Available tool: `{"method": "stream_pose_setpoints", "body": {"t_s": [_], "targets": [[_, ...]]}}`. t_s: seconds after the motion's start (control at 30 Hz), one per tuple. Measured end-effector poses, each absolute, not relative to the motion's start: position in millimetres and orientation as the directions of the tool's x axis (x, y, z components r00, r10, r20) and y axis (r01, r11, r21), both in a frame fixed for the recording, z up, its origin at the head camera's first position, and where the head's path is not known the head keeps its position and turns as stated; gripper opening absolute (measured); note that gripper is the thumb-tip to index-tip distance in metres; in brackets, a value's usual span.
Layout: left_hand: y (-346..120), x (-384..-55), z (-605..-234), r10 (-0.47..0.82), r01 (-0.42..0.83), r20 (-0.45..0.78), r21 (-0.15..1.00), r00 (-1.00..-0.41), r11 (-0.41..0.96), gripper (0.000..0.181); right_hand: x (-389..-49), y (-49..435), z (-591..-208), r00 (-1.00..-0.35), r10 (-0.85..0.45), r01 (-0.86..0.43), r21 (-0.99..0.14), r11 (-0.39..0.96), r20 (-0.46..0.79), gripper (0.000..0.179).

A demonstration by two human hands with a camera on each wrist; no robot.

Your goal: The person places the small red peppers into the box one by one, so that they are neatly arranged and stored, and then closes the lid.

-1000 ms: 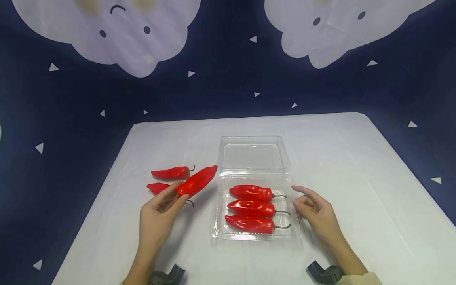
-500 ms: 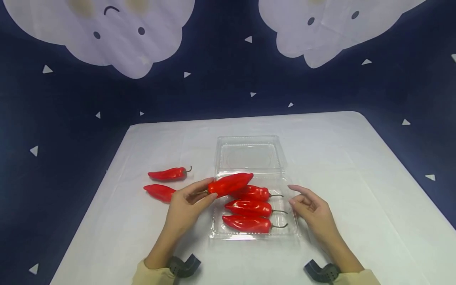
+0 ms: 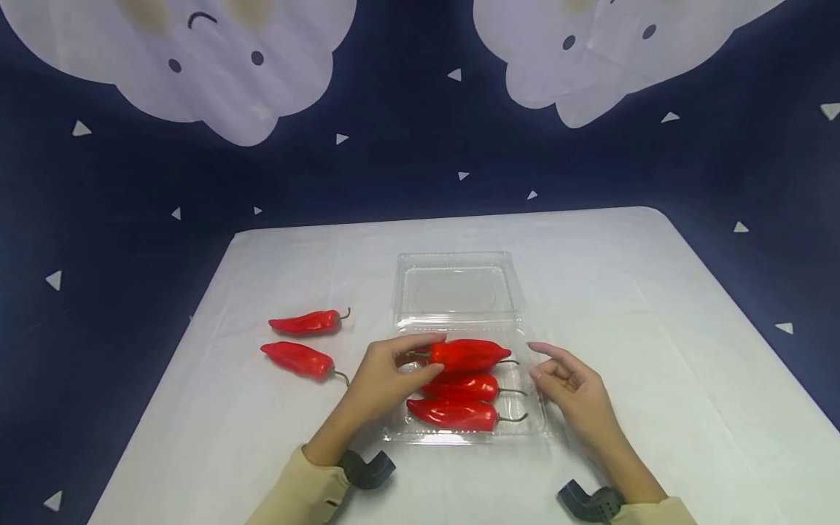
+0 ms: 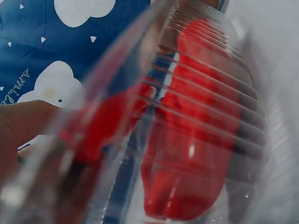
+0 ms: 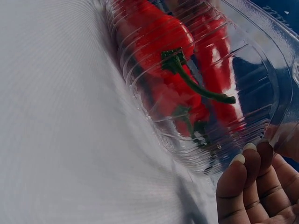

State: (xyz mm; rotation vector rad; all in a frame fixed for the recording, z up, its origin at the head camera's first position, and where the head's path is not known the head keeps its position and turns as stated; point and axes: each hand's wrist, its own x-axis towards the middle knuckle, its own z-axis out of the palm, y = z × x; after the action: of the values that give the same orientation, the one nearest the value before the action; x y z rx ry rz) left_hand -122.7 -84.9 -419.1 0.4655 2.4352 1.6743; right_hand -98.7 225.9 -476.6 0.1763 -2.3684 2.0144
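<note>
In the head view my left hand point(image 3: 387, 375) pinches a long red pepper point(image 3: 469, 356) near its stem end. The held pepper lies over the back of the clear plastic clamshell box point(image 3: 453, 439) and largely covers a pepper there. Two other red peppers, the middle pepper point(image 3: 472, 388) and front pepper point(image 3: 453, 414), lie in the box base, stems to the right. My right hand point(image 3: 577, 394) rests at the box's right side; in the right wrist view its fingertips point(image 5: 237, 161) touch the ribbed wall. The left wrist view is blurred, seen through plastic.
Two more red peppers, a rear pepper point(image 3: 307, 322) and a nearer pepper point(image 3: 302, 359), lie left of the box on the white tabletop point(image 3: 216, 437). The clear lid point(image 3: 459, 286) is folded back behind the base. A dark patterned cloth point(image 3: 394, 175) hangs behind.
My left hand has carried the pepper from the left side of the table rightward over the box and lowered it to the back pepper. My right hand has stayed at the box's side.
</note>
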Motion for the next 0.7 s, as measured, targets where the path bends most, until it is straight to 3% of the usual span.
{"method": "stream_pose_setpoints", "body": {"t_s": [0.17, 0.4, 0.53, 0.7], "targets": [[-83, -126, -423, 0.390, 0.304, 0.129, 0.851, -0.912, 0.428, 0.046, -99, 225, -477, -0.993, -0.070, -0.102, -0.985, 0.138, 0.093, 0.043], [-80, -127, -422, 0.434, 0.508, 0.280, 0.608, -0.856, 0.610, 0.049, -99, 225, -474, -0.989, -0.076, -0.134, -0.981, 0.140, 0.124, 0.042], [-79, -130, -424, 0.437, 0.572, 0.368, 0.523, -0.821, 0.632, 0.049, -99, 225, -474, -0.989, -0.075, -0.135, -0.981, 0.142, 0.126, 0.041], [-74, -133, -423, 0.429, 0.592, 0.411, 0.497, -0.804, 0.635, 0.046, -99, 225, -474, -0.990, -0.070, -0.131, -0.981, 0.145, 0.122, 0.041]]}}
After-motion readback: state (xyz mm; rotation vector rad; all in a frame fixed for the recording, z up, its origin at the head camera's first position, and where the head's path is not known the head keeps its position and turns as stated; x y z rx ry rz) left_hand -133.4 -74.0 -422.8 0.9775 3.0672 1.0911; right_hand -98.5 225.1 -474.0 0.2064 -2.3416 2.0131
